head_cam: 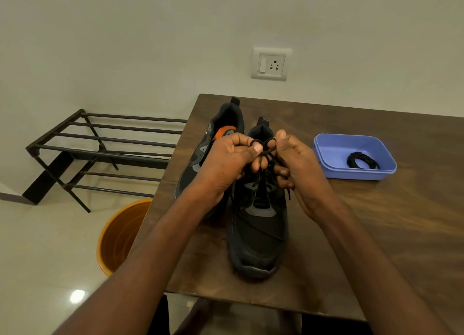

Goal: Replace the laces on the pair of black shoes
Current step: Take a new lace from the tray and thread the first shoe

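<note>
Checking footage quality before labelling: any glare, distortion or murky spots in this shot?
Head view: a bright glare spot on the floor tiles; wide-angle bending bows the table edge; dim warm light leaves black laces hard to separate from the black shoe.

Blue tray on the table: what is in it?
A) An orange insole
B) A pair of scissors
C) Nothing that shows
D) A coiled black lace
D: a coiled black lace lies on the floor of the blue tray, to the right of the shoe whose lace both hands are working on.
</note>
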